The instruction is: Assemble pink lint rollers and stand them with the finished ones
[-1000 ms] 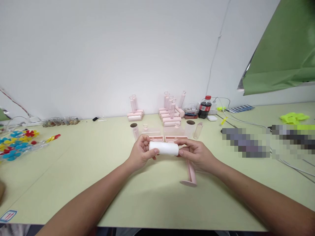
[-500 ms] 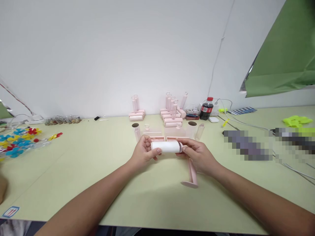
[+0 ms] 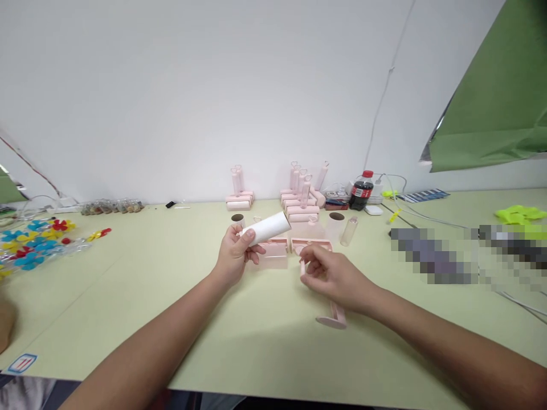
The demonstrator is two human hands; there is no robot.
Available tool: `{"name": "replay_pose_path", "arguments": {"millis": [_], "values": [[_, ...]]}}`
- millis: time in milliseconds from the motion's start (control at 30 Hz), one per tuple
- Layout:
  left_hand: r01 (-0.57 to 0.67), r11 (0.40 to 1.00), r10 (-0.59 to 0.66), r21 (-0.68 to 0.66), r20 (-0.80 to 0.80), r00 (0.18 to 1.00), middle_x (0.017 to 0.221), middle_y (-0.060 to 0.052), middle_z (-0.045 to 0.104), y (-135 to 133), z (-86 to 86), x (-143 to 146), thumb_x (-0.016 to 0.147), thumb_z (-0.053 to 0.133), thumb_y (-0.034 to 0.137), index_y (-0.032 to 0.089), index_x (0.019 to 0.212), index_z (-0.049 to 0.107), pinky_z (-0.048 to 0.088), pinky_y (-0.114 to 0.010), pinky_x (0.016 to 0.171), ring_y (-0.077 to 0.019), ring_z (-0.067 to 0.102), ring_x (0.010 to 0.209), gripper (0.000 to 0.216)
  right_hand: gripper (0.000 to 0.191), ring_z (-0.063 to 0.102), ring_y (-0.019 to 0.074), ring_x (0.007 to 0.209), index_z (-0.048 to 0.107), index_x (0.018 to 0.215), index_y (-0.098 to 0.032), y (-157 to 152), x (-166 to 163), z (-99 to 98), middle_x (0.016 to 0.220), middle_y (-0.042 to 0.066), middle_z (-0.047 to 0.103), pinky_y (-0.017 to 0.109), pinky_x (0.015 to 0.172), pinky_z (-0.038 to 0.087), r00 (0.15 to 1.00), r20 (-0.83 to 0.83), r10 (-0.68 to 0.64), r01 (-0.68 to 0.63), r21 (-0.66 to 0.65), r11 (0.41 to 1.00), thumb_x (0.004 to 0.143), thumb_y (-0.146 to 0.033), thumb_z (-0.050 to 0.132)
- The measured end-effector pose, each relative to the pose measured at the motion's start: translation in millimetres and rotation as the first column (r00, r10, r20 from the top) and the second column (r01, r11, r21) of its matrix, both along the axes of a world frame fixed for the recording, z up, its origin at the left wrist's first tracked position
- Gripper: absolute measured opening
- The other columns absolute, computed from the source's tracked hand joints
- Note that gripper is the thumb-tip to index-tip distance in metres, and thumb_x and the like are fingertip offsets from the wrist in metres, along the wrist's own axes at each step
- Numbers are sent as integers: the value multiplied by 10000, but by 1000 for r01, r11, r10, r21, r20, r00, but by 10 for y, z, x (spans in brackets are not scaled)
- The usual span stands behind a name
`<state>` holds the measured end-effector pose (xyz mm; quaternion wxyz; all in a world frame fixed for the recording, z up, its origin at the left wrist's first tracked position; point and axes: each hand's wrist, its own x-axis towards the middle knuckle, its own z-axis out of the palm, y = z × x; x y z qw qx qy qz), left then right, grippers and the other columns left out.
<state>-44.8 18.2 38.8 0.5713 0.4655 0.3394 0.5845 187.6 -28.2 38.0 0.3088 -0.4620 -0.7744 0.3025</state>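
Observation:
In my left hand (image 3: 234,250) is a white lint roller refill roll (image 3: 269,229), tilted with its open right end raised. My thumb lies across its near end and the fingers wrap beneath. My right hand (image 3: 329,273) is apart from the roll and pinches a small pale pink piece (image 3: 303,267). Its exact kind is partly covered by the fingers. Just below that hand, a pink holder part with a round end (image 3: 332,322) lies on the table. Two open pink cases (image 3: 273,246) lie behind the hands.
Pink lint rollers with heart-shaped loops (image 3: 305,193) stand along the wall at the back. A cola bottle (image 3: 361,191), cables and a clear pink tube (image 3: 349,232) are to the right. Colourful bagged pinwheel-like pieces (image 3: 38,242) lie at the left. A brown-cored roll (image 3: 336,223) stands behind my right hand.
My hands have moved apart. The roll tilts up to the right in my left hand, its right end now open, while my right hand has drawn back with the small pink piece.

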Motion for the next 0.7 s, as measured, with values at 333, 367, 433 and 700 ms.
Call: {"name": "replay_pose_path", "arguments": {"millis": [333,367,433,700], "values": [[-39,999,39,9,40,998,697,42,625,10,80,-75,657,775,524,219,900,372,451,-183,360,-141,656,489,561,127,573,178,782,589,935,-224,78,-490,-83,918,41,591,235,546,263,793,588,161,-296,140,945,858,-187,495],[-41,999,40,10,44,998,696,42,624,11,82,-78,657,775,523,219,900,371,451,-182,360,-141,657,493,561,131,571,167,772,596,939,-219,92,-510,-93,926,40,585,237,561,280,805,568,171,-310,157,938,868,-186,492],[-41,999,41,10,51,998,698,44,621,10,87,-81,654,778,522,219,898,368,450,-182,357,-140,656,490,565,106,565,152,757,604,908,-197,117,-533,-108,925,43,583,242,590,306,821,544,173,-316,180,932,871,-183,506],[-13,1000,13,25,17,1000,674,54,614,-5,97,-70,657,775,526,228,891,340,455,-182,354,-167,676,507,577,185,588,199,829,644,802,-156,121,-530,-173,886,80,624,281,637,356,770,622,140,-321,188,928,912,-204,503]]}}
